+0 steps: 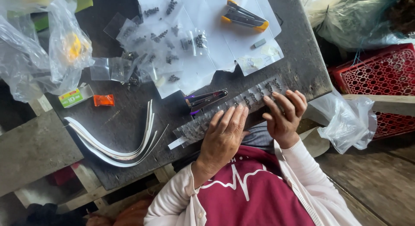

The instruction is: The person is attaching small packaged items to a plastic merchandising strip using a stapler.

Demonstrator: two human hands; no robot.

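Note:
A long strip of small clear bags (255, 96), each with dark little pieces inside, lies slantwise along the near edge of the dark table (129, 118). My left hand (222, 137) lies on the strip's middle, fingers together on top and the thumb hidden. My right hand (284, 116) is on the strip's right end, its fingers curled over the bags and the thumb tucked below. A white paper tab (176, 143) sticks out at the strip's left end.
A purple and black stapler (207, 100) lies just beyond the strip. Farther back are loose small bags (160, 40) on white sheets and a yellow and grey stapler (244, 16). Curved white strips (125, 144), an orange packet (103, 100), a small green box (73, 97), plastic bags (39, 44) and a red crate (380, 74) surround them.

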